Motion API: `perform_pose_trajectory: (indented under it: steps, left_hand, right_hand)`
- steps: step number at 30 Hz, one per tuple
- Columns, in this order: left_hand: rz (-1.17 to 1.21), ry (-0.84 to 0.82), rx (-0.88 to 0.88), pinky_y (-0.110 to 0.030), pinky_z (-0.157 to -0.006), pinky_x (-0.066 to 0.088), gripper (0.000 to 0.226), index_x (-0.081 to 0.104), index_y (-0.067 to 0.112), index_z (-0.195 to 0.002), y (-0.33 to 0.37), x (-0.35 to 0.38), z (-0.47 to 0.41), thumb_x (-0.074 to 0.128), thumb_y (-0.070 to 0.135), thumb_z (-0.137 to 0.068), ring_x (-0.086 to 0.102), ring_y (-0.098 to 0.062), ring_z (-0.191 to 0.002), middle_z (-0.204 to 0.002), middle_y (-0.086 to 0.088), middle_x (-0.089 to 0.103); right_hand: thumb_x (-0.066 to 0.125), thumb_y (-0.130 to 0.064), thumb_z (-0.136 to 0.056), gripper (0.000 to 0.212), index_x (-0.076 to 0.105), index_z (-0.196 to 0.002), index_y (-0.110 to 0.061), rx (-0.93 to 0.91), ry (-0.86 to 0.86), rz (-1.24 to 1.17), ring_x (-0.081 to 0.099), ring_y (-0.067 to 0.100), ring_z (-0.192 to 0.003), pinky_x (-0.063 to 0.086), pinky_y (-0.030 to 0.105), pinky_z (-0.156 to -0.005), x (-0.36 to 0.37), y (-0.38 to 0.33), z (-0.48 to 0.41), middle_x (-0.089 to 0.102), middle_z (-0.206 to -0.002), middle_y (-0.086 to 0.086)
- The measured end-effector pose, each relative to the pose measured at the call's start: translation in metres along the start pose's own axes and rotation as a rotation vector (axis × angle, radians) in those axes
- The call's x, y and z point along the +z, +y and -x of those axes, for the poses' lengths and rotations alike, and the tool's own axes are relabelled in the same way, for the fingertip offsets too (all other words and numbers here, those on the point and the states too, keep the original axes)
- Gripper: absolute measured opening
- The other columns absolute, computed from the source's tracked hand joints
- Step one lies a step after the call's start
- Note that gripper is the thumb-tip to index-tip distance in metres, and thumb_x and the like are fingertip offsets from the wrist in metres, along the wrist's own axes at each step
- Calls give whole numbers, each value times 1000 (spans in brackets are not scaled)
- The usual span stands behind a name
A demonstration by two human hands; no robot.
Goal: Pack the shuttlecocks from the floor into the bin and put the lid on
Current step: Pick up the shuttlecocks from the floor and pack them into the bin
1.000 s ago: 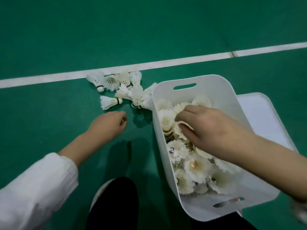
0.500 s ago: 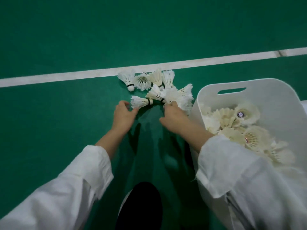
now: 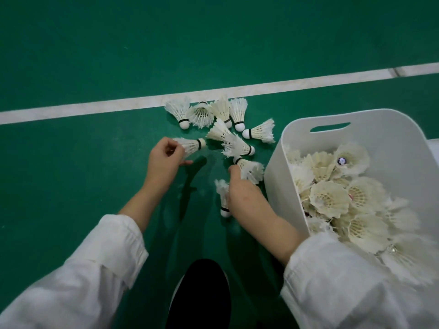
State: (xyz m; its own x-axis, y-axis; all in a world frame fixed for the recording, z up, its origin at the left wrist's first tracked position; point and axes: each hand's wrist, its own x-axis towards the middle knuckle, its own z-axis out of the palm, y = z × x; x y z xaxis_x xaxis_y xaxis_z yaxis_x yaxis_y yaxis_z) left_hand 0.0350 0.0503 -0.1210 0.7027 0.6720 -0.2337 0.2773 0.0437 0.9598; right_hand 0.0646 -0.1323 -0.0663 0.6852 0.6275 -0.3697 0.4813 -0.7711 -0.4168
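Observation:
Several white feather shuttlecocks [image 3: 221, 117] lie in a loose pile on the green floor just below the white court line. My left hand [image 3: 164, 160] pinches the feathers of one shuttlecock [image 3: 190, 145] at the pile's left edge. My right hand [image 3: 240, 188] is closed on two shuttlecocks: one [image 3: 250, 168] sticks out above its fingers, another [image 3: 223, 198] hangs at its left side, cork down. The white plastic bin [image 3: 389, 141] stands at the right, holding many shuttlecocks [image 3: 332, 193]. Only a sliver of the white lid [image 3: 434, 146] shows behind the bin.
A white court line [image 3: 95, 108] crosses the green floor behind the pile. My black shoe or knee [image 3: 202, 293] sits at the bottom centre between my white sleeves. Open green floor stretches to the left and beyond the line.
My right hand left the bin, reached to the pile and closed on two shuttlecocks. My left hand moved up and took hold of one by its feathers.

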Motion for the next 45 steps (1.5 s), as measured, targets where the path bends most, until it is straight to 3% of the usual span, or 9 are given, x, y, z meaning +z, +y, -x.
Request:
perform_pose_trajectory:
  steps: [6, 10, 13, 15, 19, 28, 33, 38, 45]
  left_hand:
    - [-154, -76, -79, -23, -45, 38, 6, 53, 23, -93, 7, 8, -2, 48, 22, -95, 44, -8, -47, -65, 1, 49]
    - [-321, -138, -54, -17, -33, 27, 33, 48, 22, -127, 15, 27, -8, 49, 30, -95, 28, -2, -34, -61, 4, 49]
    - [-381, -194, -74, -12, -32, 32, 50, 33, 27, -141, 23, 43, -17, 51, 28, -94, 31, 0, -42, -115, -4, 60]
    - [-414, -232, -145, -8, -36, 35, 57, 26, 26, -145, 24, 52, -24, 52, 25, -94, 34, -1, -50, -125, 0, 50]
    - [-530, -249, -236, -21, -43, 34, 49, 40, 20, -137, 20, 61, -30, 57, 22, -91, 43, -8, -50, -93, -4, 58]
    - [-455, -187, -122, -21, -42, 33, 10, 51, 15, -86, 19, 67, -10, 57, 23, -90, 44, -11, -50, -82, -5, 64]
    - [-365, -142, -29, -26, -52, 39, 6, 51, 13, -89, 16, 33, 34, 55, 18, -91, 53, -15, -55, -73, -9, 65]
    - [-635, -62, 77, -34, -61, 47, 10, 58, 17, -85, 9, -10, 65, 62, 26, -87, 61, -19, -65, -73, -4, 67]
    - [-534, -39, -237, -26, -47, 32, 19, 56, 18, -101, -21, -23, 90, 60, 31, -88, 43, -15, -47, -83, -13, 68]
  right_hand:
    - [42, -3, -91, 14, 56, -89, -3, 54, -28, 74, 59, 34, -88, 33, 31, -64, 6, 10, -7, 64, -94, 19]
    - [45, -3, -91, 12, 57, -90, -3, 47, -34, 90, 60, 33, -87, 33, 29, -64, 7, 12, -7, 64, -94, 18]
    - [45, -5, -91, 13, 58, -92, -3, 39, -24, 81, 60, 33, -90, 33, 29, -66, 4, 11, -8, 65, -96, 17]
    - [45, -6, -91, 13, 58, -93, -2, 32, -18, 65, 59, 33, -91, 32, 29, -66, -1, 11, -9, 65, -97, 18]
    - [44, -9, -91, 15, 57, -89, -1, 35, -8, 10, 58, 33, -89, 31, 29, -65, -7, 9, -10, 65, -95, 20]
    - [45, -15, -92, 19, 51, -79, -4, -8, -33, -62, 55, 30, -81, 29, 27, -63, -25, 2, 2, 57, -81, 14]
    - [47, -27, -94, 27, 64, -91, -5, -7, -32, -185, 48, 20, -70, 33, 26, -60, -69, 6, 18, 58, -79, 7]
    - [52, -29, -93, 25, 66, -90, -8, -83, -1, -250, 58, 20, -72, 39, 22, -56, -101, 7, 45, 67, -82, 7]
    - [50, -27, -92, 24, 66, -93, -9, -60, -2, -225, 58, 23, -75, 38, 27, -57, -86, 6, 56, 66, -84, 7]
